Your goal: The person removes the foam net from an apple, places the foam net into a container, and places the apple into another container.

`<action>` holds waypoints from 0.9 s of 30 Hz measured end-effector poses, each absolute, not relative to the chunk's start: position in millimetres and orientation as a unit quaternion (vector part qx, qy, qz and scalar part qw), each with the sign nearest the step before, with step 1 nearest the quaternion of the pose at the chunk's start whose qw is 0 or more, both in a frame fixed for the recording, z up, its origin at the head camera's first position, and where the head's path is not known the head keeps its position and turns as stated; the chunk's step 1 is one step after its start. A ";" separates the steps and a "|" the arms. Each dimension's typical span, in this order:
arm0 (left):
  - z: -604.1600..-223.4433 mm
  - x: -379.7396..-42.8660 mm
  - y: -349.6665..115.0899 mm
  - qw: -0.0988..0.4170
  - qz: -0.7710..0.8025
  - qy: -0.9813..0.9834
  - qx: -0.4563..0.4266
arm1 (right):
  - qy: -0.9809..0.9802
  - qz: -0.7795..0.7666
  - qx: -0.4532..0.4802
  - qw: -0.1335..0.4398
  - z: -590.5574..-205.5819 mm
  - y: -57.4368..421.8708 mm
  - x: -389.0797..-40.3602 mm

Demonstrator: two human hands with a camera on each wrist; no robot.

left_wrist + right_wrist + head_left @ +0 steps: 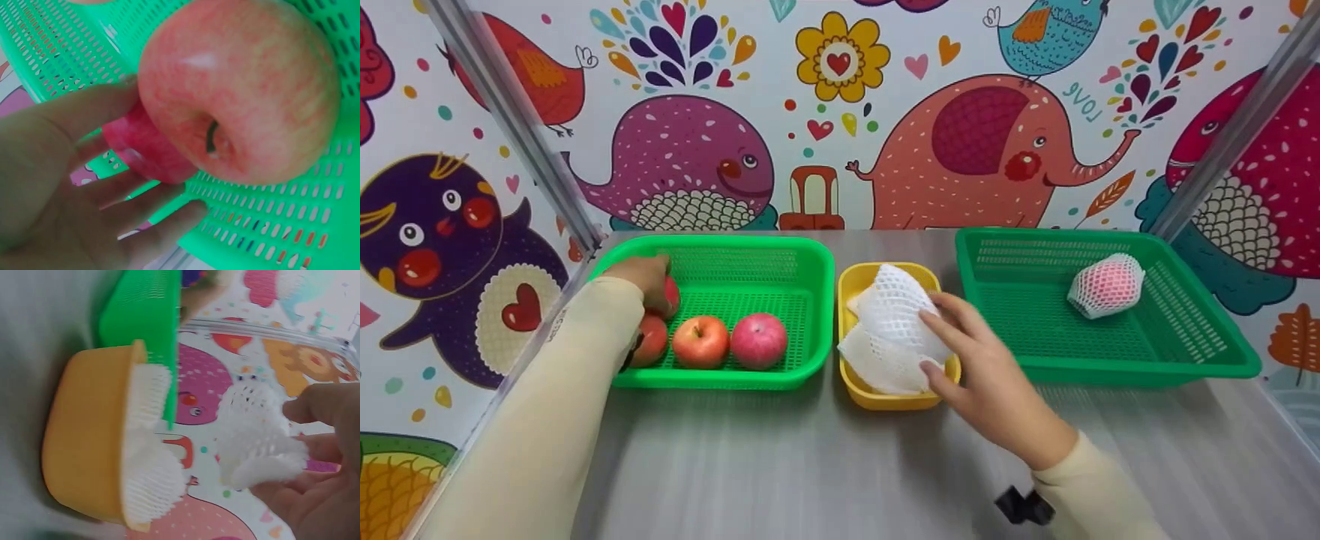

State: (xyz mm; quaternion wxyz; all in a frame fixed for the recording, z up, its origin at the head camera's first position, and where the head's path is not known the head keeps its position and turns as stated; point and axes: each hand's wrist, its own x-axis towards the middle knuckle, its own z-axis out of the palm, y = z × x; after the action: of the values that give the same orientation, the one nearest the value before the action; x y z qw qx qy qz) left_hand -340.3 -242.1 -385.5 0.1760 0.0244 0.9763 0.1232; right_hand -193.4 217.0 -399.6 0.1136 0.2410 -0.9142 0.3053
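At the back left of the bright green basket (750, 379), my left hand (639, 271) reaches down onto a dark pink apple (672, 296). In the left wrist view, thumb and fingers lie around that apple (147, 149), partly hidden behind a nearer red-yellow apple (242, 84). Three more fruits line the basket's front: a partly covered apple (651, 343), a red-yellow apple (701, 342) and a pinker one (760, 341). My right hand (997, 386) holds a white foam net sleeve (253, 433) between thumb and fingers, above the yellow basket (889, 403).
More white foam nets (149, 478) fill the yellow basket, which stands between the two green ones. The dark green basket (1005, 330) on the right contains a pink fruit in a foam net (1110, 285). A printed wall panel (840, 202) rises behind the table.
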 end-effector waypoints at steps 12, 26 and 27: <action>-371.5 -334.8 -246.5 0.123 0.121 0.982 0.078 | -0.938 0.041 0.342 -0.027 -421.9 169.0 -230.9; -353.0 -232.1 -187.8 -0.122 0.195 0.960 0.161 | -0.904 -0.153 0.400 -0.005 -426.1 139.3 -252.1; -354.4 -220.7 -183.8 -0.136 0.200 0.956 0.168 | -0.902 -0.145 0.406 -0.006 -425.5 139.1 -252.2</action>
State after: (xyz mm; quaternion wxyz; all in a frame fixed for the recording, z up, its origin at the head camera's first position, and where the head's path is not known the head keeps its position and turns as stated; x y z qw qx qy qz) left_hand -220.7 -183.8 -354.4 -0.1357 0.1676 0.9558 0.1997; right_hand -252.2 139.1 -425.5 -0.0065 0.4058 -0.9024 -0.1450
